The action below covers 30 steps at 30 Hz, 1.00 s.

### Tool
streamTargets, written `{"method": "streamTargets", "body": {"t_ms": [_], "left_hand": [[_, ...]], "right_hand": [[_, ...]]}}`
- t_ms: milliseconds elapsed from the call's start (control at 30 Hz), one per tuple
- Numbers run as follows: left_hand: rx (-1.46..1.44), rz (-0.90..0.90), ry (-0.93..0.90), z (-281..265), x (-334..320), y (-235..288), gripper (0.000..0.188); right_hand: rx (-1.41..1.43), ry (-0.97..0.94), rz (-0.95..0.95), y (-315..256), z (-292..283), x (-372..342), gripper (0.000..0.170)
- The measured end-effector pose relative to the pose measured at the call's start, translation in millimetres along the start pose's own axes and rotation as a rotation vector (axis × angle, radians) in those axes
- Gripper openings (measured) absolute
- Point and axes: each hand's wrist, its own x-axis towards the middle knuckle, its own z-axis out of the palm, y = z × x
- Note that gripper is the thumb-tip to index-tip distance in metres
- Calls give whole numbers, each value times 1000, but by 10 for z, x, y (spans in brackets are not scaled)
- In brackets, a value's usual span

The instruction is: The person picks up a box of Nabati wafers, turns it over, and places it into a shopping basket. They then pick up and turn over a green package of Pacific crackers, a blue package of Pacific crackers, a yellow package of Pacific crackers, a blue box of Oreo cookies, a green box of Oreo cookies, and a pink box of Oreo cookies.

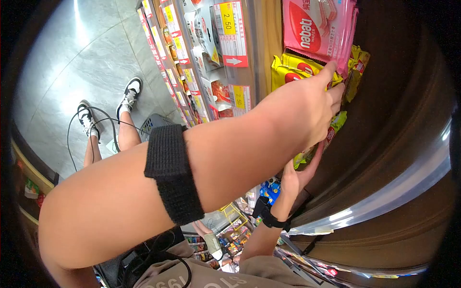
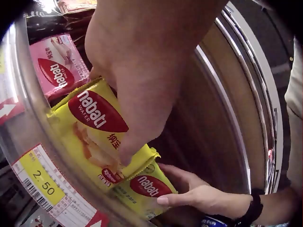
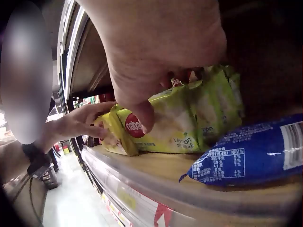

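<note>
My left hand [image 1: 314, 108] reaches across the shelf and grips a yellow nabati wafer pack [image 2: 87, 127] at its back side, with the thumb over its front in the left wrist view. Just beside it, my right hand [image 2: 201, 196] holds a yellow-green lemon wafer pack [image 3: 168, 125], thumb on the front and the other fingers mostly hidden behind. The two kinds of pack touch end to end along the shelf front. In the right wrist view the left hand [image 3: 90, 118] lies at the yellow pack's far end.
Pink wafer packs [image 1: 314, 29] stand beside the yellow ones. A blue packet [image 3: 246, 153] lies on the other side of the lemon packs. A clear shelf lip with price tags [image 2: 40, 182] runs along the front. Another person's legs and a basket [image 1: 154, 122] are in the aisle.
</note>
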Motion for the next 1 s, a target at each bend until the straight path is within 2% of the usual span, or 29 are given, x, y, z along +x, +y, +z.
{"method": "streamTargets", "body": {"t_ms": [133,233,300,400,500,567,633,733,900,1000], "left_hand": [[4,-7,8,-4,-25,4,38],[5,-13,-12,-34,-8,-16,36],[-93,37,-97,-149,43,-80,33],[-34,42,-158,-211,211,-47,27],[19,165,-394,-393,413,-131,46],[-17,265,-560,-480,612,-179,49],[22,257,-582,-417,694,-145,43],[92,138,-442,-276,664,-79,32],[-36,103,-434,-150,664,-122,40],[89,126,-509,-161,697,-30,45]], "right_hand": [[38,26,25,60,53,-48,96],[-163,27,-11,6,10,-25,91],[-164,14,-24,33,-47,-18,88],[-77,-30,5,65,-129,5,84],[-49,-67,-33,144,-236,35,79],[-44,-88,-65,244,-300,67,75],[-21,-112,-70,292,-306,98,73],[-93,-38,-94,351,-252,128,72],[-202,-2,-143,205,-77,174,78],[-231,1,-144,118,-59,193,81]]}}
